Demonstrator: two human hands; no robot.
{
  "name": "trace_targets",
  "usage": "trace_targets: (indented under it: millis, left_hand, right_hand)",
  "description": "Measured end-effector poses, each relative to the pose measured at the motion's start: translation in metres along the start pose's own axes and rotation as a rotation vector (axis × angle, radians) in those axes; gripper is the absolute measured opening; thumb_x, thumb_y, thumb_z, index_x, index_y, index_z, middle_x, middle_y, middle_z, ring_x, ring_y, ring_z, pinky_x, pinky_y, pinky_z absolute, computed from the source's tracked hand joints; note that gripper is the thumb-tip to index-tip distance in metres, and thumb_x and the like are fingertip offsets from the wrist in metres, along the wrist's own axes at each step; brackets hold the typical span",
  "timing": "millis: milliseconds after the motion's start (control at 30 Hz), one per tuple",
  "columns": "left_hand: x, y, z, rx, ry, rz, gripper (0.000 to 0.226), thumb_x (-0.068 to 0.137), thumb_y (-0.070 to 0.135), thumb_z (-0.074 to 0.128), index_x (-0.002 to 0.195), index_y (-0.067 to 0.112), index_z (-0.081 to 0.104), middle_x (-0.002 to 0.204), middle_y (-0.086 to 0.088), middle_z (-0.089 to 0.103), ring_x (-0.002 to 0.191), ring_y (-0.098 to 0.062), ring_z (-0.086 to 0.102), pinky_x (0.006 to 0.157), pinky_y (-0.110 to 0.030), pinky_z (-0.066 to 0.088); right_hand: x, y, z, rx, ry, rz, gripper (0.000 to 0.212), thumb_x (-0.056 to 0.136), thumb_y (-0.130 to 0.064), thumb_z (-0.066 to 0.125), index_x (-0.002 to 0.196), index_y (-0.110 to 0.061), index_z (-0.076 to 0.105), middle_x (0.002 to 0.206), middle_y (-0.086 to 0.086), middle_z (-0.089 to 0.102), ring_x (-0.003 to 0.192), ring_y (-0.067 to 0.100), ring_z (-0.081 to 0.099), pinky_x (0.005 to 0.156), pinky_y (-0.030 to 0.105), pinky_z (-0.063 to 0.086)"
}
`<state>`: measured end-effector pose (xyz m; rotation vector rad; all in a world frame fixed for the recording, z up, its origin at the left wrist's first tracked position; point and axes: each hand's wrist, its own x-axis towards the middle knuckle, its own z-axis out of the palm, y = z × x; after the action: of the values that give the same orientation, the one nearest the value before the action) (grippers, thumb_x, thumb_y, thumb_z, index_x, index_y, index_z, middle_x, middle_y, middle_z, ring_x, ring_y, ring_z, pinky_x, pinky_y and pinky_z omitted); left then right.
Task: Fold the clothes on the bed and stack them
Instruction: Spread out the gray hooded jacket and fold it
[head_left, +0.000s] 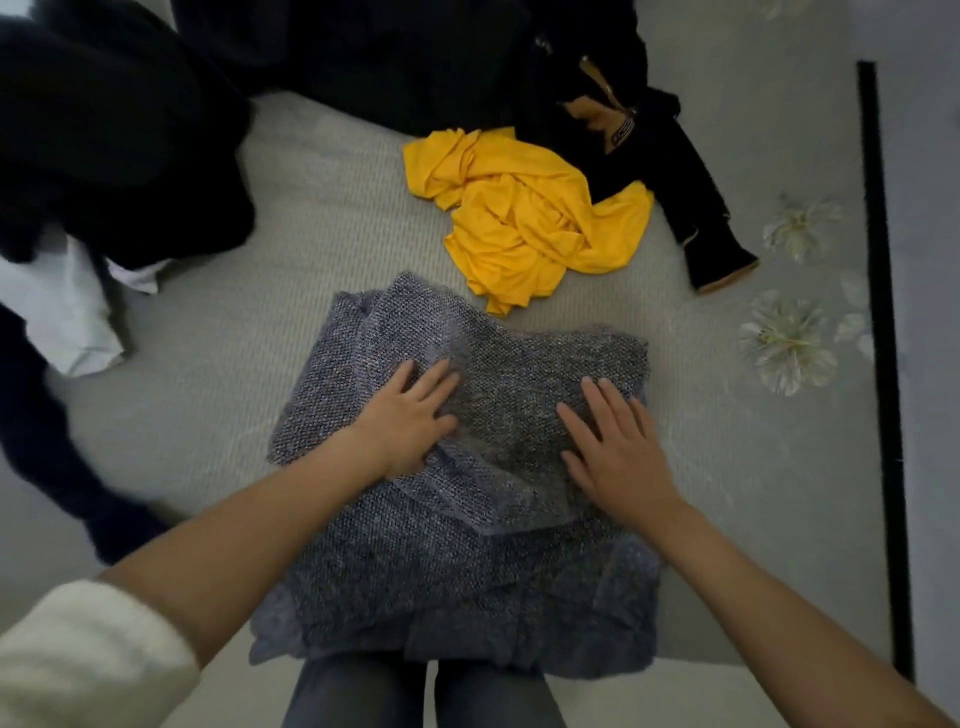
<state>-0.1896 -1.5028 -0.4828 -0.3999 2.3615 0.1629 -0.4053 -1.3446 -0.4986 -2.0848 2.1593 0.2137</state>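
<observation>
At the far left a heap of dark clothes lies bunched against the upper edge of the bed, with a white garment crumpled just below it. Both look unfolded and pushed aside, probably to free the middle of the bed for working. There, close to the person's legs, the grey knit sweater lies partly folded, its layers doubled over one another, near enough to be reached with both arms. The left hand rests on the sweater's upper left part, fingers spread and flat, and seems to pin a folded flap so the loose knit cannot spring back. Just to the right, the right hand lies palm down with straight fingers on the sweater's right side, apparently smoothing or pressing the fold. Neither hand pinches any cloth. Beyond the sweater, up and to the right, a yellow garment sits in a twisted lump, touching a black garment with tan trim whose sleeve trails toward the right. Both appear to await their turn. No finished stack shows, so the task seems early. Farthest right, pale flowers lie near a black strip.
</observation>
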Motion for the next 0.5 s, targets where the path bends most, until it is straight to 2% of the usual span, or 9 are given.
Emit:
trace_targets:
  millis: [67,167,200,233,300,333,400,433,500]
  left_hand:
    - [-0.001,0.0,0.018,-0.052,-0.087,-0.069,0.071,0.09,0.046,0.048,0.146,0.02,0.014,0.157,-0.014,-0.009,0.143,-0.037,-0.01,0.115,-0.054,0.0]
    - [-0.007,0.001,0.041,-0.16,-0.117,-0.127,0.068,0.093,0.046,0.044,0.147,0.025,0.008,0.157,-0.008,-0.014,0.143,-0.039,-0.01,0.116,-0.05,0.0]
    - [-0.008,-0.001,0.042,-0.207,-0.104,-0.125,0.067,0.092,0.046,0.045,0.147,0.027,0.011,0.157,-0.006,-0.013,0.143,-0.037,-0.009,0.116,-0.049,0.0]
    - [-0.009,-0.005,0.04,-0.269,-0.083,-0.112,0.066,0.092,0.045,0.046,0.147,0.028,0.015,0.157,-0.004,-0.01,0.144,-0.034,-0.007,0.116,-0.047,0.002]
    - [-0.01,-0.016,0.031,-0.432,0.055,-0.091,0.057,0.091,0.041,0.049,0.142,0.027,0.03,0.157,-0.002,0.01,0.144,-0.028,0.011,0.116,-0.044,0.013]
    - [-0.01,-0.025,0.025,-0.512,0.197,-0.101,0.051,0.091,0.036,0.051,0.139,0.023,0.039,0.153,-0.004,0.024,0.14,-0.026,0.023,0.113,-0.042,0.022]
    - [-0.008,-0.044,0.009,-0.623,0.489,-0.194,0.043,0.09,0.024,0.056,0.131,0.013,0.051,0.14,-0.01,0.045,0.128,-0.029,0.04,0.105,-0.041,0.033]
    - [-0.005,-0.054,0.003,-0.65,0.571,-0.273,0.044,0.089,0.022,0.057,0.131,0.011,0.051,0.138,-0.012,0.046,0.127,-0.03,0.04,0.104,-0.041,0.033]
    - [0.007,-0.077,-0.004,-0.677,0.55,-0.438,0.058,0.086,0.028,0.06,0.139,0.016,0.039,0.145,-0.014,0.035,0.135,-0.031,0.028,0.109,-0.043,0.026]
  right_hand:
    - [0.002,-0.002,0.005,-0.014,-0.239,0.02,0.065,0.082,-0.048,0.058,0.135,-0.014,0.045,0.143,0.022,0.038,0.132,0.039,0.037,0.102,0.056,0.038]
    - [0.009,-0.007,0.009,-0.017,-0.588,0.059,0.069,0.093,-0.052,0.036,0.149,-0.02,0.011,0.157,0.014,0.0,0.145,0.032,0.003,0.115,0.056,0.009]
    - [0.011,-0.008,0.006,0.009,-0.562,0.069,0.064,0.095,-0.054,0.027,0.148,-0.021,0.014,0.157,0.011,0.005,0.145,0.029,0.004,0.114,0.055,0.005]
    - [0.014,-0.009,0.002,0.041,-0.486,0.066,0.062,0.094,-0.055,0.019,0.145,-0.02,0.028,0.154,0.011,0.022,0.143,0.028,0.019,0.113,0.055,0.011]
    - [0.021,-0.004,-0.007,0.115,-0.184,0.092,0.067,0.095,-0.053,0.011,0.122,-0.014,0.059,0.127,0.011,0.058,0.117,0.03,0.055,0.099,0.055,0.037]
    - [0.026,0.001,-0.011,0.155,-0.008,0.151,0.063,0.095,-0.05,0.017,0.115,-0.012,0.063,0.117,0.012,0.063,0.107,0.031,0.061,0.09,0.052,0.044]
    - [0.041,0.016,-0.02,0.261,0.087,0.306,0.057,0.088,-0.049,0.035,0.129,-0.011,0.051,0.129,0.018,0.053,0.116,0.037,0.052,0.091,0.051,0.042]
    - [0.052,0.025,-0.022,0.341,-0.002,0.409,0.065,0.087,-0.05,0.042,0.14,-0.013,0.036,0.141,0.02,0.039,0.128,0.038,0.039,0.099,0.052,0.035]
    - [0.072,0.045,-0.019,0.529,-0.205,0.543,0.09,0.082,-0.048,0.061,0.149,-0.017,0.009,0.154,0.016,0.014,0.141,0.034,0.016,0.111,0.052,0.021]
